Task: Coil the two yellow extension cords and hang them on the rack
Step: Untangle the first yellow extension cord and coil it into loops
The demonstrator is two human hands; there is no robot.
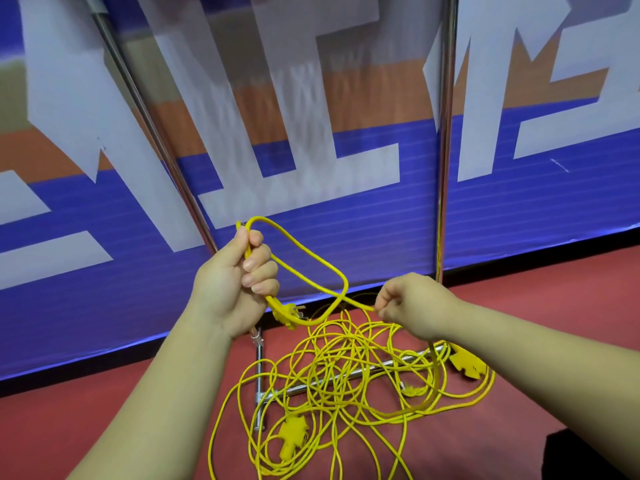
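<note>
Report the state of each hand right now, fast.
Left hand: grip closed round a loop of the thin yellow extension cord, its yellow plug hanging just below.
Right hand: pinching the same cord further along.

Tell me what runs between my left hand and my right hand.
A loop of yellow cord spans from the left hand to the right hand, head view.

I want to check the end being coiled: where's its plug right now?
Head view, left of centre: the plug hangs just below the left hand, which grips its yellow cord, above the chrome rack base.
</note>
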